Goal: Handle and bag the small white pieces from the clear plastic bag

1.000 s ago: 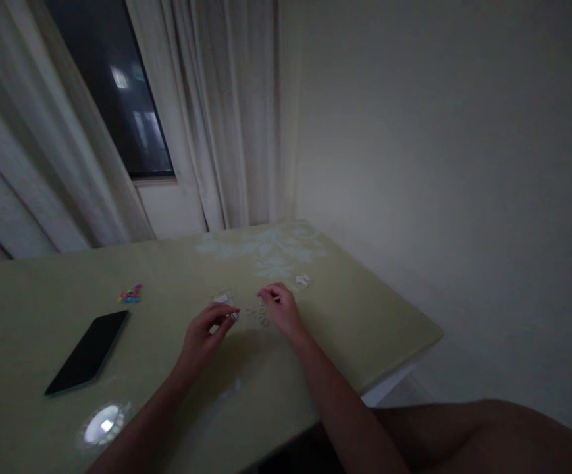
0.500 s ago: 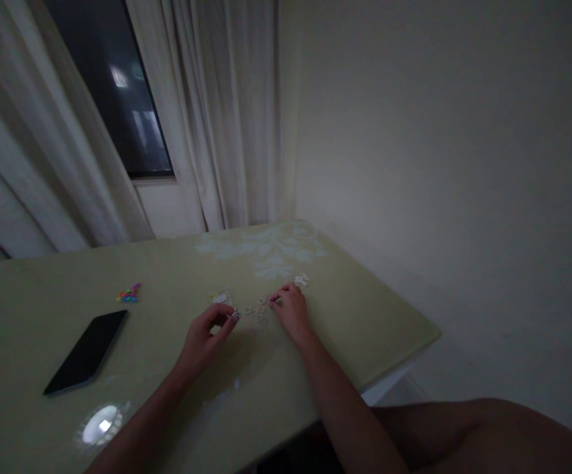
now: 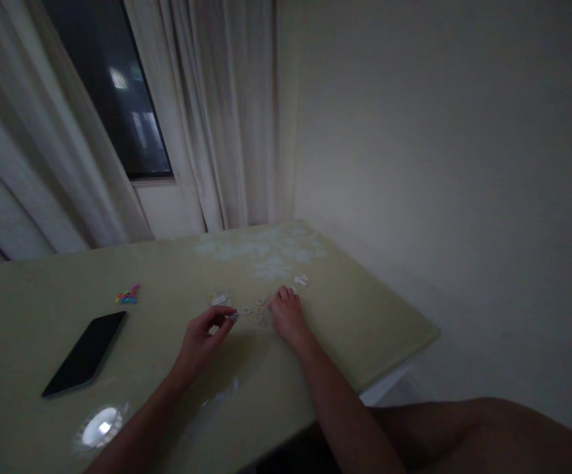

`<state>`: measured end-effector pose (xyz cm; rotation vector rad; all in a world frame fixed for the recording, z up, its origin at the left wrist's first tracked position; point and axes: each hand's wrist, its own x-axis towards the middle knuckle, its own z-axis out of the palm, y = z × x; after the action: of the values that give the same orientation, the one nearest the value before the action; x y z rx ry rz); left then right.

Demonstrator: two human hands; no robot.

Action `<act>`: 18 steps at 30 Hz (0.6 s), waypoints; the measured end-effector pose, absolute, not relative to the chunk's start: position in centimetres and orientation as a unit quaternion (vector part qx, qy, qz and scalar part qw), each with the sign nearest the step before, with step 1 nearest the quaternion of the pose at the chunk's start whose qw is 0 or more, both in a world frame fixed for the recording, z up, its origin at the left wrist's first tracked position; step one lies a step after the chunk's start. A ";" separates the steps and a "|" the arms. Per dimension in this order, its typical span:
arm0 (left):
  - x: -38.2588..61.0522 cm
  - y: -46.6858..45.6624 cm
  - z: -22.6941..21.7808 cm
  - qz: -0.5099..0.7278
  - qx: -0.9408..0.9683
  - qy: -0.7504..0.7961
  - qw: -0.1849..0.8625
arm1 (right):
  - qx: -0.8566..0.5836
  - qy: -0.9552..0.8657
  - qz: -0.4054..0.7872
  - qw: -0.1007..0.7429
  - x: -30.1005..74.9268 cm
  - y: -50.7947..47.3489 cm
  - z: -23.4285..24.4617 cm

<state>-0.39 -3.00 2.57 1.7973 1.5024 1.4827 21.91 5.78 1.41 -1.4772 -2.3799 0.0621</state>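
Note:
Several small pale rings (image 3: 260, 310) lie loose on the table between my two hands. My left hand (image 3: 211, 326) is closed in a pinch at the left of them. Between its thumb and forefinger sits a little bunch of small white rings (image 3: 233, 316), slightly above the tabletop. On the right side, my right hand (image 3: 289, 316) rests beside the loose rings, palm down. Its fingers are bent together toward the table, and the hand hides whatever is under the fingertips. Beyond it lie several small white pieces (image 3: 301, 280).
A small clear packet (image 3: 221, 298) with a white label lies behind my left hand. Farther left are several bright-coloured small pieces (image 3: 128, 294) and a black tablet or phone (image 3: 87, 353). A wall (image 3: 414, 197) borders the table (image 3: 364, 322) on the right.
My right hand has turned, its fingers now bent down over the table where thumb and forefinger were pinched before. My left hand keeps its pinch, almost unmoved.

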 end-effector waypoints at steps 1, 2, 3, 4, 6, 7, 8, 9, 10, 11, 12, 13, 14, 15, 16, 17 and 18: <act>-0.4 -3.0 2.6 0.527 0.637 0.533 0.181 | -0.517 -0.836 0.045 0.180 21.8 5.9 1.4; -0.4 -3.0 2.7 0.526 0.638 0.533 0.178 | -0.513 -0.832 0.076 0.198 21.7 6.0 1.5; -0.3 -3.0 2.8 0.526 0.639 0.532 0.177 | -0.504 -0.827 0.112 0.222 21.6 6.1 1.5; -0.3 -3.0 2.9 0.526 0.641 0.530 0.177 | -0.489 -0.821 0.153 0.254 21.4 6.2 1.5; -0.2 -3.1 3.2 0.529 0.642 0.524 0.179 | -0.436 -0.804 0.246 0.321 20.8 6.3 1.7; -0.1 -3.1 3.2 0.532 0.643 0.521 0.180 | -0.401 -0.794 0.298 0.347 20.5 6.2 1.8; -0.1 -3.1 3.3 0.534 0.643 0.519 0.179 | -0.364 -0.782 0.350 0.366 20.2 6.0 1.9; -0.1 -3.0 3.3 0.536 0.644 0.517 0.179 | -0.330 -0.769 0.399 0.375 20.0 5.8 2.1; -0.1 -3.0 3.2 0.536 0.644 0.515 0.179 | -0.300 -0.755 0.443 0.378 19.7 5.4 2.2; -0.1 -3.0 3.2 0.537 0.644 0.513 0.181 | -0.275 -0.742 0.479 0.379 19.4 5.1 2.4; -0.1 -2.9 3.2 0.539 0.644 0.511 0.184 | -0.255 -0.732 0.506 0.379 19.2 4.8 2.5; -0.1 -2.9 3.1 0.541 0.644 0.507 0.189 | -0.239 -0.724 0.525 0.378 19.0 4.4 2.6; -0.1 -2.9 3.1 0.544 0.644 0.503 0.193 | -0.229 -0.718 0.538 0.378 18.9 4.2 2.7; 0.0 -2.8 3.1 0.546 0.645 0.497 0.197 | -0.223 -0.713 0.548 0.377 18.7 4.0 2.7; 0.0 -2.8 3.1 0.548 0.647 0.492 0.200 | -0.221 -0.710 0.554 0.374 18.7 3.9 2.8; 0.0 -2.8 3.0 0.549 0.648 0.487 0.202 | -0.222 -0.707 0.559 0.372 18.6 3.8 2.8; 0.0 -2.9 3.0 0.550 0.650 0.484 0.202 | -0.224 -0.703 0.564 0.370 18.6 3.8 2.8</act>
<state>-0.02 -2.87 3.02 1.8151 1.3513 1.5364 18.58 3.81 2.79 -0.5758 -1.8040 1.4463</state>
